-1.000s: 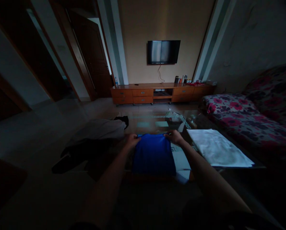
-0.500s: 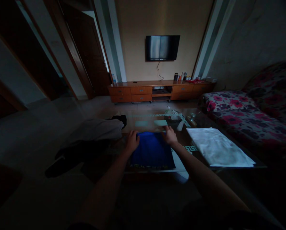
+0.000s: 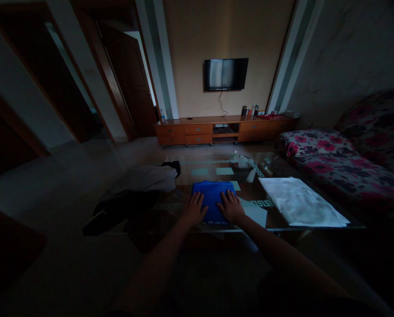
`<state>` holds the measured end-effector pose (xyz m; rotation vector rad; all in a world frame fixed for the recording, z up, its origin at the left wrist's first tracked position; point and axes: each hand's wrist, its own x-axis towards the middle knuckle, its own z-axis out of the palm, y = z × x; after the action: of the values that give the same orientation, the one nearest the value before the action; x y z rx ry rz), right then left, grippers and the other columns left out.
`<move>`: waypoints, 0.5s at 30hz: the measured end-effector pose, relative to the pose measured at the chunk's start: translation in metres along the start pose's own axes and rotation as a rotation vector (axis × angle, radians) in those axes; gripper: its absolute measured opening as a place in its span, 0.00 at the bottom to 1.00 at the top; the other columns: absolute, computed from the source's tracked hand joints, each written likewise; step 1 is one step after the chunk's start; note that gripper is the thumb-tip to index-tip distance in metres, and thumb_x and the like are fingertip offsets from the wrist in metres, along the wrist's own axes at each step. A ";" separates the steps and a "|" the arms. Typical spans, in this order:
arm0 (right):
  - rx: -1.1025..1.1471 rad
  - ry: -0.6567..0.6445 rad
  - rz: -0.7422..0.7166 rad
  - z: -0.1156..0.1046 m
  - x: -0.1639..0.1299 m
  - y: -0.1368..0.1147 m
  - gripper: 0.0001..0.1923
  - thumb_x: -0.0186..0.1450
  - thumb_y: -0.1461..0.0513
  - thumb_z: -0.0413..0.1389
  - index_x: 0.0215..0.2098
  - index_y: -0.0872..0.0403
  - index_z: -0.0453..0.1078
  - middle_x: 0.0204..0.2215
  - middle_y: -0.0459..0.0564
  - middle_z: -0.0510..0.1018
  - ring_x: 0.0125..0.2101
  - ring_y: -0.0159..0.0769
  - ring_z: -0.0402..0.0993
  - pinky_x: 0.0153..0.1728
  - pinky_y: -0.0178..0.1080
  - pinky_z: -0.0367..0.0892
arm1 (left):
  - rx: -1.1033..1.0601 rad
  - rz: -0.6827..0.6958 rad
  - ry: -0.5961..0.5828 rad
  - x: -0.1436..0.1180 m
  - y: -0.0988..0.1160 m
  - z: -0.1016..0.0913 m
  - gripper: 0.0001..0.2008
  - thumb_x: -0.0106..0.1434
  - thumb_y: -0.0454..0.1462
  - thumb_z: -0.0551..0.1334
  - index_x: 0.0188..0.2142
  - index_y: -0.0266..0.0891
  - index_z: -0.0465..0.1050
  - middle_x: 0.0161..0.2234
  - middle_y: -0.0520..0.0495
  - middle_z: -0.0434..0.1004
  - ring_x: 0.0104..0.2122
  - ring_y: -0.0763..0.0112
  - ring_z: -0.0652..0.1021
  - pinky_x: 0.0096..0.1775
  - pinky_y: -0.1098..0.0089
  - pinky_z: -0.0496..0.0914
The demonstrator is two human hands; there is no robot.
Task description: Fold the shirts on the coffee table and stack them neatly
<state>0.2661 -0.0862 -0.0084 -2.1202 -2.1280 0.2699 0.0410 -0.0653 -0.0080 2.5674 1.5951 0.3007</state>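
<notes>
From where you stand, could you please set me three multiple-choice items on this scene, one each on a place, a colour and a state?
1. Where does the folded white cloth lie?
A. on the glass coffee table, right of the folded blue cloth
B. on the floral sofa
C. on the floor

2. What colour is the cloth under the hands?
A. red
B. blue
C. green

3. How are the left hand and right hand?
A. clenched in fists
B. raised in the air
C. flat on the cloth, fingers spread

Answers: 1 A, it rests on the tabletop; 2 B, it is plainly blue; 3 C, both palms press down.
</notes>
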 end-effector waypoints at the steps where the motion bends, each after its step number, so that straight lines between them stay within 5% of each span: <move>1: 0.002 0.006 -0.007 -0.001 0.004 0.001 0.39 0.74 0.42 0.36 0.76 0.53 0.43 0.75 0.59 0.40 0.73 0.49 0.33 0.69 0.50 0.34 | 0.002 -0.013 0.009 0.002 0.000 0.000 0.34 0.73 0.51 0.48 0.72 0.39 0.53 0.73 0.39 0.51 0.72 0.53 0.52 0.69 0.50 0.49; 8: -0.072 0.114 -0.120 -0.005 0.006 -0.018 0.38 0.75 0.46 0.38 0.74 0.60 0.49 0.74 0.62 0.44 0.73 0.51 0.37 0.70 0.53 0.30 | 0.092 0.054 0.172 0.011 0.017 -0.005 0.30 0.73 0.46 0.49 0.70 0.35 0.58 0.72 0.38 0.54 0.71 0.55 0.54 0.70 0.52 0.46; 15: -0.026 0.058 -0.169 0.007 -0.010 -0.035 0.35 0.75 0.51 0.40 0.74 0.61 0.50 0.74 0.62 0.44 0.73 0.50 0.39 0.70 0.52 0.35 | 0.087 0.041 0.084 0.003 0.024 0.013 0.30 0.73 0.44 0.47 0.70 0.35 0.57 0.72 0.39 0.54 0.71 0.55 0.56 0.69 0.52 0.51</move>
<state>0.2300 -0.0962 -0.0077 -1.9207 -2.2719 0.1619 0.0664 -0.0730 -0.0157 2.6892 1.6189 0.3548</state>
